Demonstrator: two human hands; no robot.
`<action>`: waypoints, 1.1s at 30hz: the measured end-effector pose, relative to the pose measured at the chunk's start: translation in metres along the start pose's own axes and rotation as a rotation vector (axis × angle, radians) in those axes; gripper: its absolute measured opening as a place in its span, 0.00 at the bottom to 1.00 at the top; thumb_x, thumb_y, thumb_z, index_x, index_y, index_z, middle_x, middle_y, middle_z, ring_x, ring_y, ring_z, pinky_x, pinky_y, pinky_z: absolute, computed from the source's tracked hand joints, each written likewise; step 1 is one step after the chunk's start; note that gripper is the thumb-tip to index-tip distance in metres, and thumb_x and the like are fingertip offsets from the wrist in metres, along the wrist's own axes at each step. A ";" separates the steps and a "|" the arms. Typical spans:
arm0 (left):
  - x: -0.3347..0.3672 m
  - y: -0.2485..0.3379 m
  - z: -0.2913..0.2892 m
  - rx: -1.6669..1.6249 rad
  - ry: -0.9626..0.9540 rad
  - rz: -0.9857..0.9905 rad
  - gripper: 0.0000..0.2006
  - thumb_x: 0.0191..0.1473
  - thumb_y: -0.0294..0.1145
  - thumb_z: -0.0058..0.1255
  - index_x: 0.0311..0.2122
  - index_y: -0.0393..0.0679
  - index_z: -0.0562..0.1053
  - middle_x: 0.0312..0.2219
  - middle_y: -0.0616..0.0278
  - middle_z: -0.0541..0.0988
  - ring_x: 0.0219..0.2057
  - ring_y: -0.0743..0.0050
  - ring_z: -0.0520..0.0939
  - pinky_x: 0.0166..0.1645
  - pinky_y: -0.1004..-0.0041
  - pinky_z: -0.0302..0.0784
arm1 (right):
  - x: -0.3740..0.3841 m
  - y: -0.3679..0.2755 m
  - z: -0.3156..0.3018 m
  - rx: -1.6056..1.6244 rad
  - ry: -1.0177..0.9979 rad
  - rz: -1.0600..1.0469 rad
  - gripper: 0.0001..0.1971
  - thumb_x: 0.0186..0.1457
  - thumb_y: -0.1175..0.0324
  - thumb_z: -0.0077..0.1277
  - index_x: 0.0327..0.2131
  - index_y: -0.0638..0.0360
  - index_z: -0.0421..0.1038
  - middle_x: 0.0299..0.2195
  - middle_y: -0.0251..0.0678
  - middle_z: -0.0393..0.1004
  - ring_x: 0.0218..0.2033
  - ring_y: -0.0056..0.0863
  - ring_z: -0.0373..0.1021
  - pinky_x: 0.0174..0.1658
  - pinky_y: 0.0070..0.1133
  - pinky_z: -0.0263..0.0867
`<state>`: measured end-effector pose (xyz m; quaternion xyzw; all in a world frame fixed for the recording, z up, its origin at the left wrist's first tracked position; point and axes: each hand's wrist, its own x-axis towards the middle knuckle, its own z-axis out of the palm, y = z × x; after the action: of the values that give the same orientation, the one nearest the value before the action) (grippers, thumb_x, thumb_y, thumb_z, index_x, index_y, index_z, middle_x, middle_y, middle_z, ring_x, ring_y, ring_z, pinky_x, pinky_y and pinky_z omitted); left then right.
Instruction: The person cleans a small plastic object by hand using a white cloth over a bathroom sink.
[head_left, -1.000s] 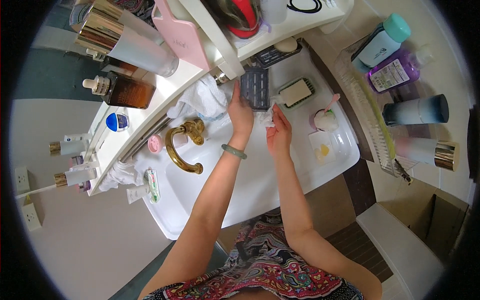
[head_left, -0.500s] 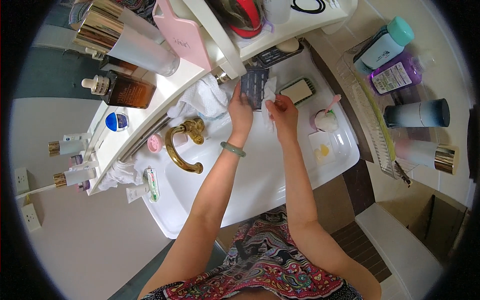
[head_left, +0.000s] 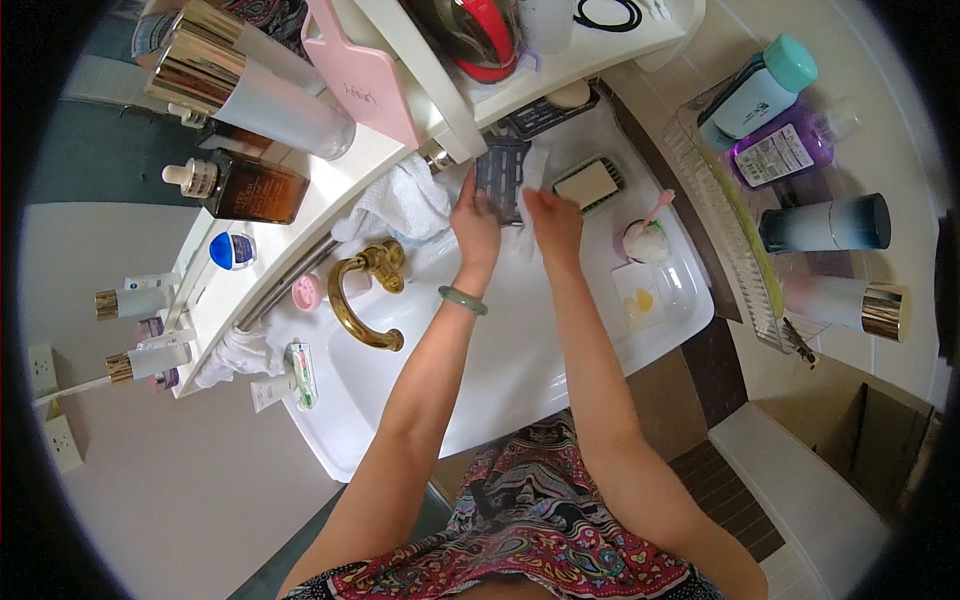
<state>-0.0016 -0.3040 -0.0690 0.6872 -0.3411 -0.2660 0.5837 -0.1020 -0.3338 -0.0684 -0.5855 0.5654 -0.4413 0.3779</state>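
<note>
Over the far part of the white sink (head_left: 500, 370), my left hand (head_left: 477, 225) is closed on the near left side of a dark grey slotted soap tray (head_left: 497, 172). A green bangle circles that wrist. My right hand (head_left: 556, 228) pinches a crumpled white tissue (head_left: 535, 165) against the tray's right edge; its fingertips are slightly blurred. Right of the tissue, a cream soap bar (head_left: 586, 187) rests in a dark-rimmed dish. Beyond the hands, another dark slotted tray (head_left: 535, 118) carries a pale soap bar (head_left: 568, 95).
A brass faucet (head_left: 345, 300) arches over the left side, near a white towel (head_left: 395, 210). At right stand a cup with a pink spoon (head_left: 657, 208) and a clear rack (head_left: 755, 290) beside several bottles. A white shelf (head_left: 320, 200) with cosmetics borders the sink's left.
My right hand and the tissue have shifted slightly left and closer against the tray. The left hand keeps its hold on the tray.
</note>
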 end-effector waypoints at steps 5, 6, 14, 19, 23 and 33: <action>-0.005 0.012 0.019 -0.042 0.002 -0.105 0.19 0.55 0.18 0.33 0.52 0.39 0.64 0.35 0.57 0.76 0.31 0.78 0.75 0.37 0.79 0.72 | 0.053 0.005 0.002 -0.025 -0.052 0.114 0.21 0.50 0.55 0.49 0.22 0.69 0.69 0.17 0.45 0.69 0.19 0.30 0.66 0.27 0.26 0.60; -0.007 0.012 0.018 -0.043 -0.002 -0.107 0.19 0.55 0.18 0.33 0.52 0.39 0.64 0.35 0.57 0.76 0.31 0.78 0.75 0.37 0.79 0.72 | 0.047 0.006 0.003 -0.035 -0.016 0.076 0.21 0.51 0.55 0.48 0.21 0.69 0.68 0.16 0.46 0.69 0.18 0.33 0.65 0.27 0.27 0.60; 0.005 -0.016 0.002 0.025 0.000 0.014 0.18 0.54 0.18 0.33 0.51 0.38 0.65 0.36 0.54 0.76 0.31 0.73 0.75 0.38 0.76 0.71 | 0.035 -0.014 0.007 -0.023 0.044 -0.006 0.18 0.51 0.57 0.47 0.21 0.64 0.69 0.16 0.45 0.67 0.19 0.43 0.64 0.25 0.29 0.58; 0.001 -0.004 0.007 0.010 0.007 0.011 0.19 0.53 0.18 0.34 0.51 0.37 0.65 0.36 0.52 0.76 0.33 0.69 0.76 0.41 0.74 0.70 | 0.027 -0.007 0.009 -0.056 0.059 0.013 0.18 0.50 0.57 0.48 0.21 0.65 0.68 0.15 0.46 0.67 0.18 0.41 0.64 0.25 0.29 0.58; 0.005 -0.013 -0.012 0.149 0.040 0.065 0.19 0.53 0.17 0.33 0.51 0.38 0.65 0.35 0.54 0.77 0.32 0.71 0.76 0.40 0.75 0.71 | -0.023 -0.013 0.006 -0.041 -0.008 0.097 0.17 0.50 0.58 0.48 0.21 0.65 0.70 0.16 0.45 0.68 0.17 0.40 0.64 0.25 0.28 0.60; 0.003 -0.003 -0.003 -0.016 0.018 0.017 0.19 0.55 0.19 0.33 0.53 0.40 0.64 0.31 0.59 0.76 0.26 0.80 0.72 0.32 0.79 0.69 | -0.003 0.003 0.004 -0.025 -0.059 0.015 0.18 0.49 0.59 0.50 0.18 0.67 0.67 0.11 0.37 0.63 0.15 0.22 0.58 0.22 0.23 0.54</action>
<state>0.0026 -0.3040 -0.0716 0.6818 -0.3396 -0.2574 0.5946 -0.0991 -0.3314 -0.0725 -0.5986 0.5640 -0.4140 0.3903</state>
